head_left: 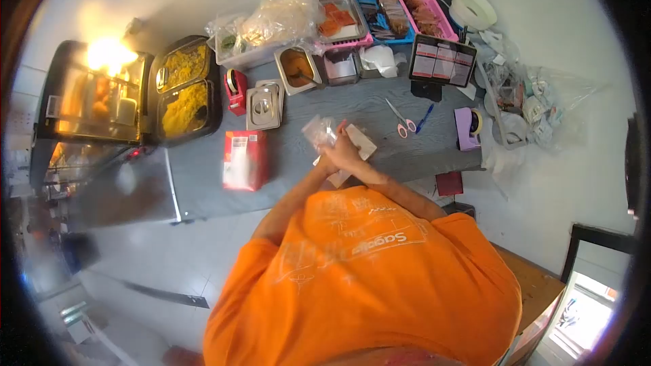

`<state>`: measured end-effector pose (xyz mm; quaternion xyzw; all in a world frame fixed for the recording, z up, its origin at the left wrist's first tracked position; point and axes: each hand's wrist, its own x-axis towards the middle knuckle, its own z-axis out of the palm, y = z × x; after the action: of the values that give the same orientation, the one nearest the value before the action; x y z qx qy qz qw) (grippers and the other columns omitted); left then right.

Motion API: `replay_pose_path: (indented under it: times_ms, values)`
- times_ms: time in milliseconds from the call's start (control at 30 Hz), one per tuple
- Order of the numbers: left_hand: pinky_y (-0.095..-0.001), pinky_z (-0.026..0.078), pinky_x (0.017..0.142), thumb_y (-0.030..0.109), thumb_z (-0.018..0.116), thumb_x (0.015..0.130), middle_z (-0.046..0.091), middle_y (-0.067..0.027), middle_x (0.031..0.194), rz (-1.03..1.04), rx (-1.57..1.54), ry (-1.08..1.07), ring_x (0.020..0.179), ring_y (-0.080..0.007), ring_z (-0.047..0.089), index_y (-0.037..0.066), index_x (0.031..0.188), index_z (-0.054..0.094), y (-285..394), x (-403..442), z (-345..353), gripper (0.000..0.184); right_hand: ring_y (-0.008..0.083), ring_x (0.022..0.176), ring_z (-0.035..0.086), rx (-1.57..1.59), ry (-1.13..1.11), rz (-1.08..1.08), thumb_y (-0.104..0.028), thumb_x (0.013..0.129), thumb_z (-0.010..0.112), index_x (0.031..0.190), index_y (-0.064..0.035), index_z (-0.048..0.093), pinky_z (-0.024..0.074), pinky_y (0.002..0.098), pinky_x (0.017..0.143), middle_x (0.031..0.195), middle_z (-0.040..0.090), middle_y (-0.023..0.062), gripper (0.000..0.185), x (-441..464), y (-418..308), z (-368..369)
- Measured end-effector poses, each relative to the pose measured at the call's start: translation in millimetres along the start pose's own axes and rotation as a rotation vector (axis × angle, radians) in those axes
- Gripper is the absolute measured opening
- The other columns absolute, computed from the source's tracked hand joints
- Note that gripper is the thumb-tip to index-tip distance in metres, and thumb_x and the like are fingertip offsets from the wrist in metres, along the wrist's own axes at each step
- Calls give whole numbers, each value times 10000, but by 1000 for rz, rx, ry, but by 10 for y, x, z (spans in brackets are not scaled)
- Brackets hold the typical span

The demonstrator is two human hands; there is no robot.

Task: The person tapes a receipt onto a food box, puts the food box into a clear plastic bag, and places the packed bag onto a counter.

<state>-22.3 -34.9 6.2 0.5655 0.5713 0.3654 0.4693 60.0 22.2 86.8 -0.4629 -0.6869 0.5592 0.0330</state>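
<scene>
left hand (327, 160) and right hand (347, 154) handle a clear bag (317, 131); fingers' pinch can't be told; flimsy plastic calls for lightness.

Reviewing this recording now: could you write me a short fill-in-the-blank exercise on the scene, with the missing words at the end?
1. The person's shirt is ____ in colour.
2. On the table, just to the right of the pink-handled scissors, lies a blue ____.
3. The tape dispenser beside the lidded metal container is ____ in colour.
4. The food to the left of that dispenser is mostly ____ in colour.

Missing words: orange; pen; red; yellow.
</scene>
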Motion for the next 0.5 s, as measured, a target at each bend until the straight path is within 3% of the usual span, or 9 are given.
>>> replay_pose_path:
  times_ms: [33, 67, 100, 133, 167, 267, 333, 400, 500]
  values:
    - [-370, 281, 1061, 271, 575, 861, 452, -157, 1304, 2, 7, 6, 1245, -276, 396, 24, 1338, 374, 11, -5, -19, 573, 359, 1156, 452, -44, -14, -239, -261, 745, 701, 1290, -14, 414, 355, 408, 980, 1200, 480, 251, 663, -66, -44, 57]
    - [-367, 265, 1065, 256, 517, 895, 420, -157, 1341, 175, -373, 134, 1260, -273, 378, 33, 1356, 362, 5, -2, -38, 535, 409, 1022, 555, -89, -25, -480, -285, 733, 705, 1227, -2, 477, 413, 434, 918, 1053, 570, 279, 613, -151, -149, 59]
    - [-363, 250, 1069, 242, 459, 929, 389, -158, 1377, 351, -754, 257, 1275, -270, 360, 43, 1374, 350, -2, -5, -58, 499, 409, 1022, 555, -89, -21, -489, -285, 733, 705, 1227, -2, 477, 413, 434, 918, 1053, 570, 279, 613, -256, -230, 1]
    - [-343, 228, 1073, 336, 402, 960, 402, -138, 1363, 286, -373, 412, 1268, -243, 356, 63, 1372, 363, 148, -44, -111, 496, 403, 1047, 538, -9, -30, -675, -255, 732, 710, 1220, -17, 486, 406, 433, 923, 1077, 557, 264, 587, -453, -434, -168]
    - [-343, 228, 1073, 336, 402, 960, 402, -138, 1363, 297, -366, 413, 1268, -243, 356, 63, 1372, 363, 289, -78, -224, 496, 398, 1072, 522, 71, -39, -863, -224, 731, 715, 1212, -31, 495, 400, 431, 928, 1102, 545, 249, 563, -594, -567, -315]
    - [-376, 376, 982, 323, 362, 982, 550, -97, 1186, 21, -511, 568, 1098, -239, 523, 92, 1290, 432, 965, -189, -557, 392, 357, 1168, 459, 17, 156, -842, -138, 714, 707, 1253, -81, 470, 359, 405, 984, 1238, 465, 210, 592, -624, -341, -680]
    - [-381, 402, 946, 326, 359, 983, 559, -80, 1129, -72, -771, 503, 1050, -227, 536, 116, 1213, 459, 1252, -238, -750, 327, 339, 1192, 445, -93, 226, -884, -127, 709, 697, 1258, -95, 464, 345, 402, 1004, 1269, 444, 195, 597, -579, -126, -984]
    - [-387, 428, 910, 330, 357, 984, 569, -63, 1072, -165, -1032, 425, 1002, -215, 549, 141, 1136, 485, 1568, -307, -841, 274, 357, 1200, 441, -740, 327, -983, -109, 708, 671, 1268, -109, 436, 345, 444, 1015, 1272, 454, 172, 607, -803, -202, -1184]
    - [-406, 452, 857, 346, 370, 978, 558, -37, 981, -264, -1328, 215, 946, -206, 549, 156, 983, 479, 2051, -442, -872, 219, 394, 1209, 422, -514, 625, -1222, -114, 686, 681, 1279, -123, 398, 344, 491, 1012, 1282, 451, 165, 657, -642, 56, -1073]
